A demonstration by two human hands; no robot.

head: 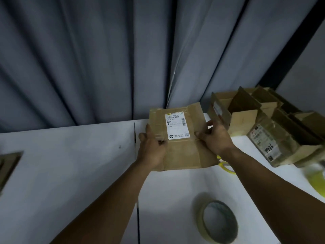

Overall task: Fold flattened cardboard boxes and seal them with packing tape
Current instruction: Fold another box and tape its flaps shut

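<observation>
A flattened brown cardboard box (182, 152) with a white shipping label is held up over the white table (70, 155). My left hand (152, 148) grips its left edge, thumb on the front face. My right hand (215, 138) grips its right edge, fingers curled onto the front. A roll of clear packing tape (218, 221) stands on the table, near and right of centre. A yellow tape piece (226, 167) shows just below the box, partly hidden by my right forearm.
Several brown cardboard boxes (260, 124), open and labelled, are piled at the table's back right. A yellow-green object (316, 176) lies at the right edge. A cardboard piece (8, 166) sits at the far left. Grey curtains (88, 59) hang behind the table.
</observation>
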